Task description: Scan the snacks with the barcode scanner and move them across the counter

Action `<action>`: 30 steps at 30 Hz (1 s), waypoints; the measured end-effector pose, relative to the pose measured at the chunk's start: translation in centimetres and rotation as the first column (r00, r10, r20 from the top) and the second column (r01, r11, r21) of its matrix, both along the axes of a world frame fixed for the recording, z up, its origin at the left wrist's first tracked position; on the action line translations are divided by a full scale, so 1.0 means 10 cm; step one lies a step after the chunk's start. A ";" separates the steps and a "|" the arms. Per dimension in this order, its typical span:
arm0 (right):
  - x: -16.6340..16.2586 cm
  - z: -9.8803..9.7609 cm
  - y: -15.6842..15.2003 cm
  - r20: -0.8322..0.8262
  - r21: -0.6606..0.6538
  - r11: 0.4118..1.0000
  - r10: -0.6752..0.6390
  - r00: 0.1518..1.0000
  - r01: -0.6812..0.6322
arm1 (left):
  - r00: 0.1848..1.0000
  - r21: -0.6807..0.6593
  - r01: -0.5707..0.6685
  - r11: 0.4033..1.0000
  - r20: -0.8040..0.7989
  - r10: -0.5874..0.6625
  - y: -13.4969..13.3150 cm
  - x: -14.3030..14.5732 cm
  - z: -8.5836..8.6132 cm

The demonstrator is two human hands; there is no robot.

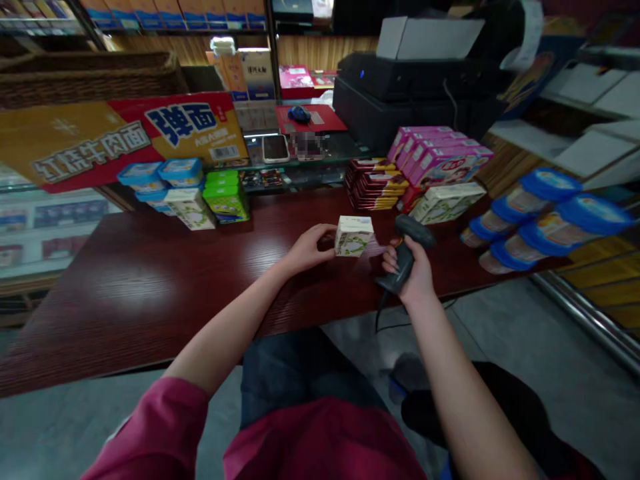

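Note:
My left hand (pixel 309 248) grips a small white box with green print (pixel 354 235), holding it just above the dark red table (pixel 150 280). My right hand (pixel 411 267) is closed round the handle of a black barcode scanner (pixel 407 250), whose head points left at the box's side. A faint reddish scan light falls between scanner and box. A cable hangs down from the scanner's handle.
Behind the hands lie stacks of goods: blue tubs and green and white boxes (pixel 187 190) at the left, dark red packs (pixel 373 183), pink boxes (pixel 440 157) and a white box (pixel 447 200) at the right, blue-lidded cups (pixel 545 220) at the far right. A black printer (pixel 415 80) and a phone (pixel 275 148) sit further back.

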State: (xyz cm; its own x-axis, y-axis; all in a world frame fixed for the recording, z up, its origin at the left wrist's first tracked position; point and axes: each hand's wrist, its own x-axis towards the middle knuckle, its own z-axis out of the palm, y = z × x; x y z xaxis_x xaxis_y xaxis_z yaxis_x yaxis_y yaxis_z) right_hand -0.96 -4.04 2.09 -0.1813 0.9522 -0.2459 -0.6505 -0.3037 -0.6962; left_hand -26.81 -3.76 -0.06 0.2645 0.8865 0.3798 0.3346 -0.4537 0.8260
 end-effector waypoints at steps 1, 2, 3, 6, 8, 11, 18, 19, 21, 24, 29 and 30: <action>-0.06 0.00 -0.01 0.004 0.002 1.000 0.020 1.000 -0.020 | 0.999 -0.023 0.007 1.000 0.033 -0.006 -0.01 -0.03 0.00; -0.12 0.00 -0.03 0.011 0.004 0.999 0.042 0.999 -0.042 | 0.997 -0.041 0.021 0.999 0.072 -0.018 -0.01 -0.04 -0.01; -0.19 0.00 -0.05 0.023 0.005 0.998 0.064 0.998 -0.064 | 0.994 -0.053 0.038 0.998 0.106 -0.032 0.00 -0.02 -0.02; -0.34 0.00 -0.08 0.066 0.007 0.993 0.119 0.991 -0.120 | 0.988 -0.099 0.052 0.994 0.149 -0.037 0.07 0.06 -0.05; -0.42 0.01 -0.10 0.087 0.004 0.991 0.136 0.987 -0.137 | 0.983 -0.169 0.041 0.985 0.184 -0.010 0.10 0.09 -0.06; -0.47 0.03 -0.11 0.084 0.000 0.989 0.148 0.985 -0.149 | 0.944 -0.292 0.052 0.955 0.328 0.048 0.07 -0.01 -0.06; -0.68 0.06 -0.20 -0.058 -0.010 0.959 0.282 0.958 -0.283 | 0.709 -0.484 0.136 0.865 0.657 0.256 -0.37 -0.89 0.01; -0.75 0.06 -0.22 -0.079 -0.012 0.947 0.320 0.944 -0.322 | 0.696 -0.498 0.125 0.858 0.660 0.282 -0.44 -1.03 0.02; -0.92 0.05 -0.24 -0.105 -0.020 0.914 0.401 0.910 -0.405 | 0.680 -0.513 0.069 0.855 0.652 0.336 -0.56 -1.27 0.06; -1.19 0.04 -0.28 -0.114 -0.030 0.853 0.515 0.850 -0.521 | 0.638 -0.511 -0.018 0.859 0.656 0.404 -0.64 -1.47 0.12; -1.45 0.04 -0.38 -0.085 -0.041 0.773 0.629 0.773 -0.633 | 0.635 -0.492 0.058 0.869 0.689 0.348 -0.63 -1.49 0.26; -1.47 0.04 -0.40 -0.079 -0.044 0.761 0.643 0.762 -0.647 | 0.651 -0.486 0.073 0.871 0.685 0.327 -0.63 -1.48 0.29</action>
State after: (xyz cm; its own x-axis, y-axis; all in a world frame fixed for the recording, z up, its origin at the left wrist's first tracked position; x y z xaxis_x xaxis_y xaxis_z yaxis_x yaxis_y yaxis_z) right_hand -15.64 -8.03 2.50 -0.7623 0.5873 -0.2721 -0.3215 -0.7084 -0.6283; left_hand -41.59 -10.02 2.87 -0.0495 0.9978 -0.0436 -0.4392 0.0175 0.8982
